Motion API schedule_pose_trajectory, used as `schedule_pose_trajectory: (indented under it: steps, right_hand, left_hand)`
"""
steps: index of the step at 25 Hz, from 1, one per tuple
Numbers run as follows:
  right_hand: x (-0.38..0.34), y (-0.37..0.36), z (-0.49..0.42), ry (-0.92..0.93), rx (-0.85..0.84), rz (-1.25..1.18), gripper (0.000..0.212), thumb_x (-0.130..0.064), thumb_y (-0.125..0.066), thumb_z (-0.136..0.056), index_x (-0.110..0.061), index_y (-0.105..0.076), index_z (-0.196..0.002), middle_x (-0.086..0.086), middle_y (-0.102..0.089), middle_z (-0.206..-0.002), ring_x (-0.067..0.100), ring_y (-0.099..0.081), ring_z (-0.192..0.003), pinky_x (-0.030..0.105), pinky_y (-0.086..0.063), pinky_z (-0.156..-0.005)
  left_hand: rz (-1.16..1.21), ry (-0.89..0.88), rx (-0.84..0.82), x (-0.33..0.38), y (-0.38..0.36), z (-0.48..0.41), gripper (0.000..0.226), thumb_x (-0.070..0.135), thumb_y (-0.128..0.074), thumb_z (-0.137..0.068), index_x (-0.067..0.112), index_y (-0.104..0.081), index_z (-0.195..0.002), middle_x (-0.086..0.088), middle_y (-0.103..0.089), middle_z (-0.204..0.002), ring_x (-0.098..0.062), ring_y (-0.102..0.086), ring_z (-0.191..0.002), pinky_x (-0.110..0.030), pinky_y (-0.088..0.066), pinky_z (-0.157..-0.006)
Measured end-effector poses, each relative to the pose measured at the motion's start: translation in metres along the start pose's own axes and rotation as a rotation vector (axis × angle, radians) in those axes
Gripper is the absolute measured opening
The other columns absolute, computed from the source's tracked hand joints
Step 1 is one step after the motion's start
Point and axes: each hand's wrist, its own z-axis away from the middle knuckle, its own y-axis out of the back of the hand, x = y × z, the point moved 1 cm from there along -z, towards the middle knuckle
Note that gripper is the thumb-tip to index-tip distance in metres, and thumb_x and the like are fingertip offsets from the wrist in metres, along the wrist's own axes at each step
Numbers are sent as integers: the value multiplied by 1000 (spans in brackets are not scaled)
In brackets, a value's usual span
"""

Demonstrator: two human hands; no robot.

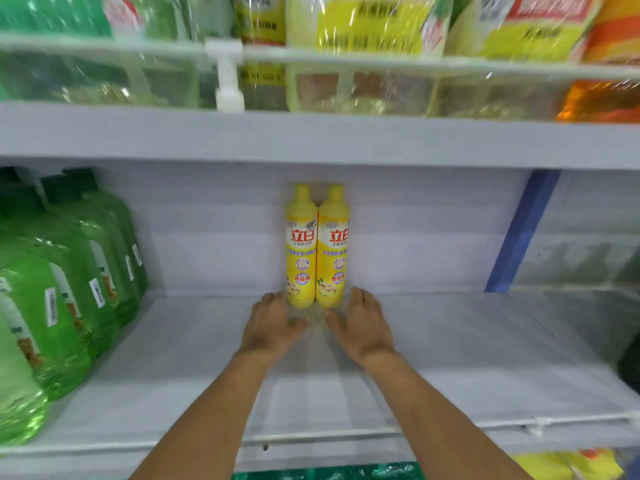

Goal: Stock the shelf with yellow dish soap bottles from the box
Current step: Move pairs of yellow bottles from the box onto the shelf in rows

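Evidently set in place, the two yellow dish soap bottles (301,251) stood upright and touching, far back on the shelf (450,358), right of the green jugs (69,289). The left hand (272,323) and right hand (363,323) flanked their bases, fingers (272,301) straight and spread, gripping nothing; whether they touched the bottles was unclear. Such bottles looked stiff, smooth, moderately heavy and tall enough to tip; a wrap round the mid-body seemed safest.

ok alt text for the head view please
Two tall yellow plastic dish soap bottles stand upright side by side at the back of a white shelf, an open left hand and right hand flanking their bases. Green plastic jugs line the shelf's left end.
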Motion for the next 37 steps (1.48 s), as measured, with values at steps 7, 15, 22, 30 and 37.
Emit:
schedule_pose_trajectory:
  steps: [7, 15, 22, 30, 37]
  right_hand:
    - [-26, 91, 87, 205, -119, 343, 75, -61, -43, -98, -13, -28, -154, 10, -31, -159, 29, -26, -148, 38, -26, -119]
    - [-37, 144, 228, 299, -161, 423, 77, -67, -39, -96, -16, -30, -153, 13, -35, -158, 31, -36, -142, 44, -37, -113]
    - [-8, 158, 331, 337, -195, 458, 80, -67, -36, -97, -15, -28, -156, 14, -29, -160, 33, -27, -147, 50, -33, -116]
    - [54, 83, 399, 234, -286, 417, 82, -68, -37, -97, -14, -25, -158, 14, -24, -163, 34, -23, -150, 50, -32, -118]
    - [104, -28, 456, 3, -541, 357, 76, -62, -42, -98, -13, -29, -155, 11, -31, -160, 34, -25, -148, 51, -36, -115]
  left_hand:
    - [-601, -272, -168, 39, 62, 85, 83, 75, -37, -81, 23, -36, -146, -5, -46, -148, -29, -41, -137, -42, -36, -112]
    - [-657, -204, -166, 76, 119, 254, 101, 83, -20, -78, 17, -27, -155, -11, -35, -158, -29, -32, -145, -41, -27, -117]
    - [-645, -252, -175, 95, 74, 361, 92, 80, -32, -88, 18, -27, -156, -11, -35, -159, -31, -30, -147, -48, -26, -119]
    - [-607, -144, -415, 26, -19, 423, 93, 79, -33, -89, 20, -19, -159, -10, -30, -161, -31, -27, -148, -50, -27, -118]
    - [-600, -53, -665, -70, -106, 461, 87, 78, -38, -87, 19, -35, -151, -11, -45, -150, -32, -41, -139, -51, -34, -112]
